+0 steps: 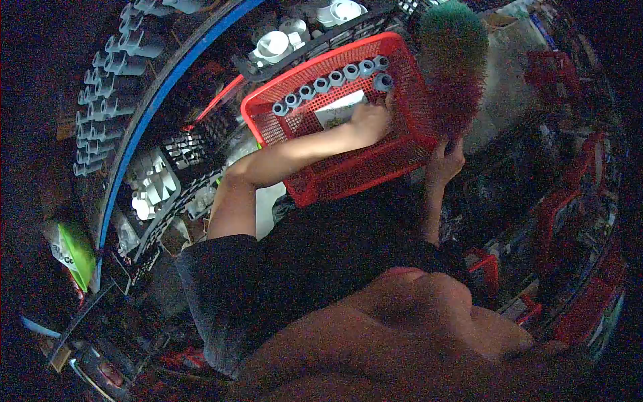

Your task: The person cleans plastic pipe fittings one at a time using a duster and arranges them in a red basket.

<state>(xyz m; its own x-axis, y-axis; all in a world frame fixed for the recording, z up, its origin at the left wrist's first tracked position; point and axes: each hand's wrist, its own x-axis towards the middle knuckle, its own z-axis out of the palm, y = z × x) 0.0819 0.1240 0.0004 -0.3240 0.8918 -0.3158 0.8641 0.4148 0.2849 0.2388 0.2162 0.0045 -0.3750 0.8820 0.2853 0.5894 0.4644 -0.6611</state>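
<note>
A red plastic basket (362, 173) is tilted in front of me. Along its far side runs a row of several grey pipe fittings (320, 85), open ends up. One more grey fitting (383, 82) sits just below the right end of that row. My left hand (372, 123) reaches over the basket's near side, its fingers closed at the lower edge of this fitting; the fingertips are partly hidden. A white sheet or label (340, 109) lies on the basket floor beside that hand. My right hand (447, 161) grips the basket's right corner.
Beyond the basket are dark crates with white parts (273, 45). Stacked grey fittings (107, 104) stand at the upper left, behind a curved blue edge (155, 95). A green-and-red brush-like object (454, 67) is right of the basket. Red crates (483, 269) stand at the lower right.
</note>
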